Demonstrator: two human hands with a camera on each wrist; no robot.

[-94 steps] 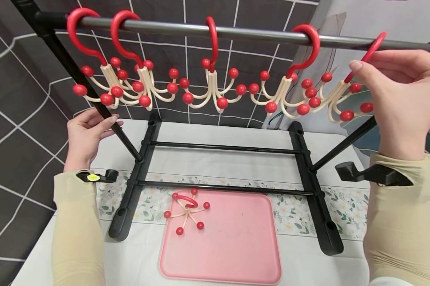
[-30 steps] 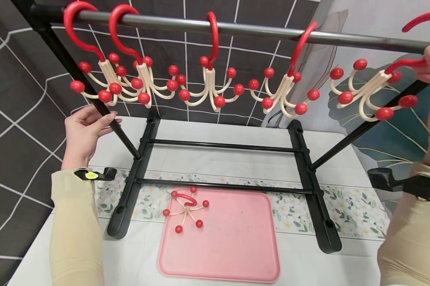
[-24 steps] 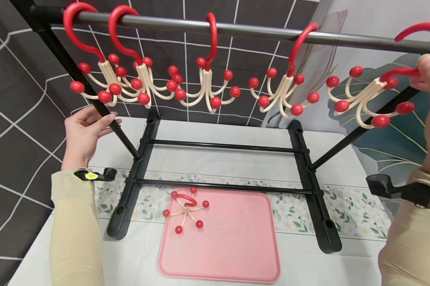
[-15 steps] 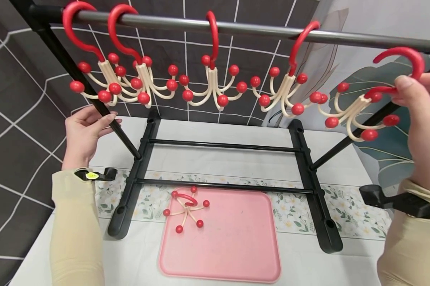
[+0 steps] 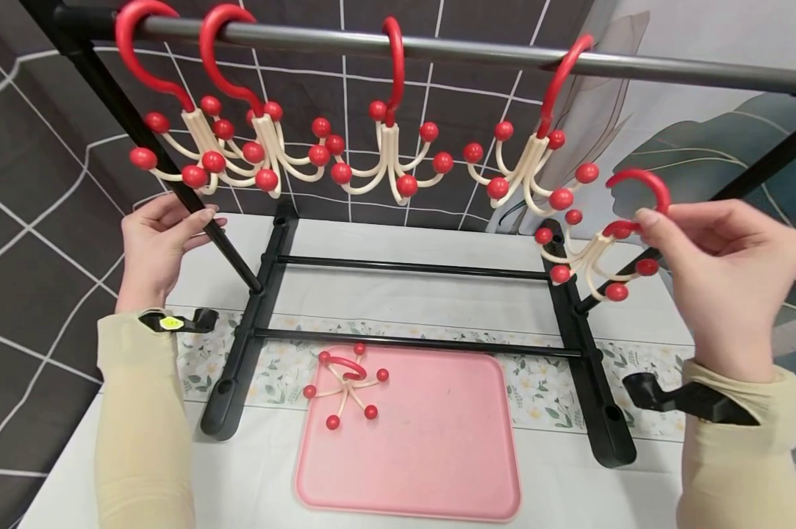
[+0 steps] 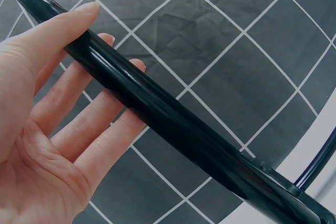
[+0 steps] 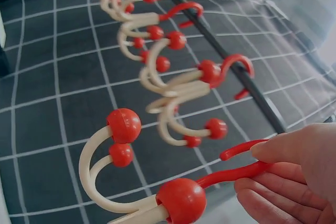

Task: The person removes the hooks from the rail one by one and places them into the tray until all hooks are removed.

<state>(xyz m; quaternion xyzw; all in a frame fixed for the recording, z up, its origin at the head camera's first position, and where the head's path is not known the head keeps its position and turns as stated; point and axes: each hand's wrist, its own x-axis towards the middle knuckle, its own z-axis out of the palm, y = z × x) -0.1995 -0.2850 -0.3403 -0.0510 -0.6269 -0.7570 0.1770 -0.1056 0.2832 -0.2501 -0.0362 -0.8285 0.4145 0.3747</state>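
My right hand point(image 5: 728, 272) pinches the red hook of a multi-arm hanger point(image 5: 594, 253) with cream arms and red ball tips. This hanger is off the rod, below and in front of its right end, its hook opening leftward. In the right wrist view, thumb and fingers grip the red hook point(image 7: 231, 174). My left hand point(image 5: 149, 253) grips the rack's black left post point(image 5: 228, 253), thumb on one side and fingers on the other, as the left wrist view confirms. Several similar hangers, such as the middle hanger point(image 5: 389, 150), hang from the grey rod point(image 5: 477, 50).
Another hanger point(image 5: 347, 386) lies at the upper left of a pink tray point(image 5: 437, 448). The rack's black feet point(image 5: 599, 397) stand either side of the tray on a white cloth. Low black crossbars point(image 5: 411, 342) join them. A dark gridded wall covering point(image 5: 34, 235) rises behind.
The right hand first held the last hanger while it hung at the rod's right end. It unhooked it to the right, then brought it down and leftward. The left hand kept its place.
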